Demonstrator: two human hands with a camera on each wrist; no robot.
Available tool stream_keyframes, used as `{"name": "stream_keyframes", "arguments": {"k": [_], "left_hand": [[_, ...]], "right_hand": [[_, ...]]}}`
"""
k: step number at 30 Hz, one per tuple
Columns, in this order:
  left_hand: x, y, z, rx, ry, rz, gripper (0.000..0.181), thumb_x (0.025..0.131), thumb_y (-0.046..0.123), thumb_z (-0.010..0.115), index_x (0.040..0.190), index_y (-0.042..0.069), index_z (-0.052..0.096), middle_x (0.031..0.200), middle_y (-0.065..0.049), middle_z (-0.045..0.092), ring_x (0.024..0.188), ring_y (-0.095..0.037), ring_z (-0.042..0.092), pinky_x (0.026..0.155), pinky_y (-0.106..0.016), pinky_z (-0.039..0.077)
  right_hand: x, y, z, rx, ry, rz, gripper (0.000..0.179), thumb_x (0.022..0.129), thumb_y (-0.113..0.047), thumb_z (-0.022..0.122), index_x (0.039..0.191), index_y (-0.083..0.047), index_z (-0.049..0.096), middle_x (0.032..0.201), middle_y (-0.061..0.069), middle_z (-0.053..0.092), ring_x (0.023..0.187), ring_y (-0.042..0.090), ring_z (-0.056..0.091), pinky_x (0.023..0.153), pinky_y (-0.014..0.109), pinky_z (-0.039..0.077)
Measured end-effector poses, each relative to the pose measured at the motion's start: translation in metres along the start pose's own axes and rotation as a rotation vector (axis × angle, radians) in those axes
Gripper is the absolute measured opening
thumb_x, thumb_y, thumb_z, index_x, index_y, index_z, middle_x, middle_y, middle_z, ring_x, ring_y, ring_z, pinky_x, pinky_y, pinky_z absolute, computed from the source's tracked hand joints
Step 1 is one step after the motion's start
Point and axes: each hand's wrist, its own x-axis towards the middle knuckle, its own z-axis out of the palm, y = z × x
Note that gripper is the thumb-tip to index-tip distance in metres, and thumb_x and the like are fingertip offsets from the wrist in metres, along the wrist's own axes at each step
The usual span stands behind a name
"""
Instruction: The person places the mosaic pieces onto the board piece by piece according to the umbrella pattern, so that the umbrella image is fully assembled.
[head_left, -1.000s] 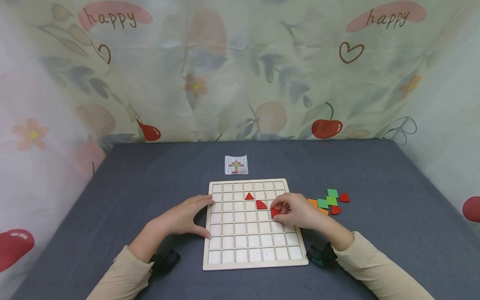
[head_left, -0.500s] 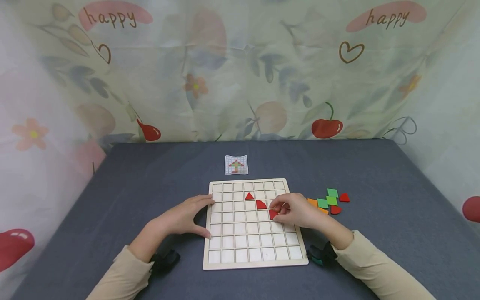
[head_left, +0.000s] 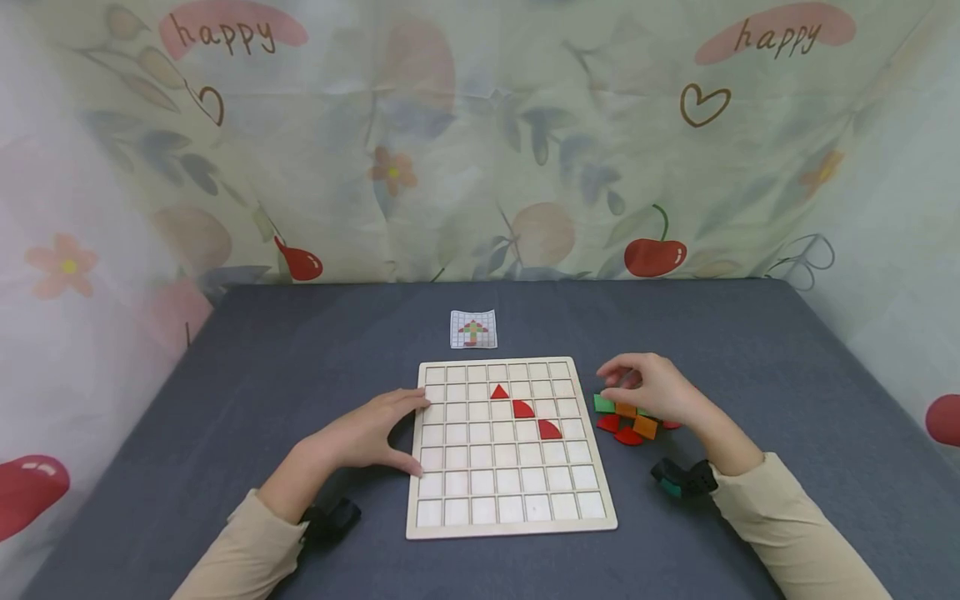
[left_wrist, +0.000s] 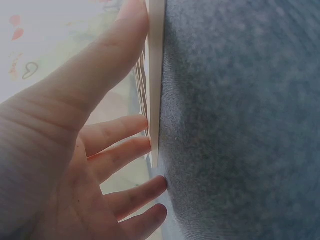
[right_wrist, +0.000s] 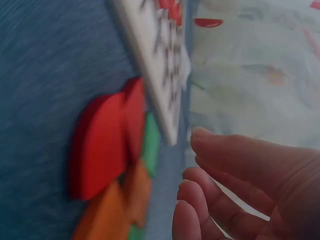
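Where the table [head_left: 337, 342] ends — floral cloth [head_left: 480, 150] hangs.

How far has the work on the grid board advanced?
Looks done: a red triangle and two red quarter-circles lie on the wooden grid board. In hand: nothing visibly gripped; the left hand touches the board's left edge, the right hand hovers over loose red, orange and green pieces. Left, probably: those pieces, since the pattern card shows more shapes.
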Motion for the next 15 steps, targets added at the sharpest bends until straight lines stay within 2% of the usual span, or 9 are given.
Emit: {"name": "stream_keyframes", "arguments": {"k": [7,15], "left_hand": [[0.000,0.000,0.000,-0.002,-0.001,-0.004,0.092,0.067,0.048,0.079,0.139,0.004,0.041,0.148,-0.015,0.036,0.137,-0.034,0.033,0.110,-0.051,0.030],[0.000,0.001,0.000,-0.012,-0.007,-0.016,0.091,0.068,0.047,0.079,0.139,0.004,0.041,0.149,-0.015,0.035,0.137,-0.034,0.033,0.110,-0.051,0.030]], "right_hand": [[0.001,0.017,0.006,-0.008,-0.046,0.004,0.029,0.079,-0.018,0.074,0.102,-0.001,0.067,0.090,0.012,0.065,0.068,0.008,0.055,0.061,0.022,0.047],[0.005,0.018,0.014,-0.078,-0.022,-0.034,0.028,0.076,-0.021,0.076,0.096,-0.002,0.069,0.086,0.009,0.065,0.063,0.006,0.050,0.059,0.020,0.044]]}}
